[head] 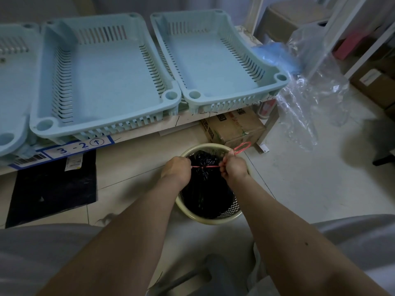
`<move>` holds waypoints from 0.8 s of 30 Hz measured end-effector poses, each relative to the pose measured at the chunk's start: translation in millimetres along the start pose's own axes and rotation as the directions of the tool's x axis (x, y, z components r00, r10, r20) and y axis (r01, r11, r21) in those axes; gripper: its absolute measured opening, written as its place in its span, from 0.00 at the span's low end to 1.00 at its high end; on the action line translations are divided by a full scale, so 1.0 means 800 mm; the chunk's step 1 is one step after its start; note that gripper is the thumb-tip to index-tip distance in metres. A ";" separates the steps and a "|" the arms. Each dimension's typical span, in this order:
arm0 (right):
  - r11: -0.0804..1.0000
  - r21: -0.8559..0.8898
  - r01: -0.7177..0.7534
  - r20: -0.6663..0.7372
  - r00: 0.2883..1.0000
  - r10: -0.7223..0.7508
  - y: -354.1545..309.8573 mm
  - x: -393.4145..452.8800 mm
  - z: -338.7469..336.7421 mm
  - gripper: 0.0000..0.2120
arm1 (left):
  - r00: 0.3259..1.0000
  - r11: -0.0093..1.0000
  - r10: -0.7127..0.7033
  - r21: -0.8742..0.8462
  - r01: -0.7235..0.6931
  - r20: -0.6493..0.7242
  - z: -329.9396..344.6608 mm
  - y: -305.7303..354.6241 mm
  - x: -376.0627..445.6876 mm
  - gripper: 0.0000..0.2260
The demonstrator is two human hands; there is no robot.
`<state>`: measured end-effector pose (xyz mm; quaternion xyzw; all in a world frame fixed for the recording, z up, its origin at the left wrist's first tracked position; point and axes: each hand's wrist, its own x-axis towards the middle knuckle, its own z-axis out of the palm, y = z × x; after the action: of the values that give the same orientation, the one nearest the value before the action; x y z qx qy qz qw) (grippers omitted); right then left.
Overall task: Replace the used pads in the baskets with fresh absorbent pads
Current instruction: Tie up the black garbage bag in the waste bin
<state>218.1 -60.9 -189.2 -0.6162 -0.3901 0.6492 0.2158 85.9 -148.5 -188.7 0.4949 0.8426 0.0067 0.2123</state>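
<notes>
Both hands, left (176, 168) and right (234, 167), pinch a pink drawstring (205, 166) taut across a black bag (206, 189) in the bin (213, 220) on the floor. Pale blue baskets (102, 82) sit side by side on the low shelf (149, 128) behind, with clear plastic (310, 99) crumpled to their right.

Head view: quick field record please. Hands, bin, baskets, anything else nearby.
left hand: grips one end of the pink drawstring
right hand: grips the other end, loop sticking out past it
black bag: neck cinched, sits in the cream bin
baskets: pale blue, on the low shelf, no pad visible in the two fully seen
clear plastic wrap: right of baskets
</notes>
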 end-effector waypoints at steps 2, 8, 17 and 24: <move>0.995 -0.061 0.080 0.017 0.997 -0.079 -0.008 -0.001 -0.004 0.21 | 0.999 0.999 0.031 -0.021 -0.031 -0.017 -0.006 -0.001 0.002 0.09; 0.898 -0.193 0.396 0.324 0.889 -0.322 -0.044 -0.012 0.001 0.20 | 0.976 0.911 0.129 -0.367 -0.187 -0.177 -0.044 0.012 -0.001 0.13; 0.959 -0.235 0.158 0.498 0.867 -0.021 -0.039 -0.020 0.009 0.23 | 0.992 0.779 -0.050 -0.626 -0.033 -0.116 -0.045 0.038 0.002 0.16; 0.988 -0.120 0.099 0.496 0.868 -0.027 -0.026 -0.028 0.007 0.11 | 0.993 0.841 -0.099 -0.539 0.046 -0.069 -0.047 0.034 0.001 0.18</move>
<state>211.7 -66.5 -159.0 -0.4312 -0.4971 0.7481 0.0860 94.3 -126.2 -148.7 0.3826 0.8343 0.2573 0.3022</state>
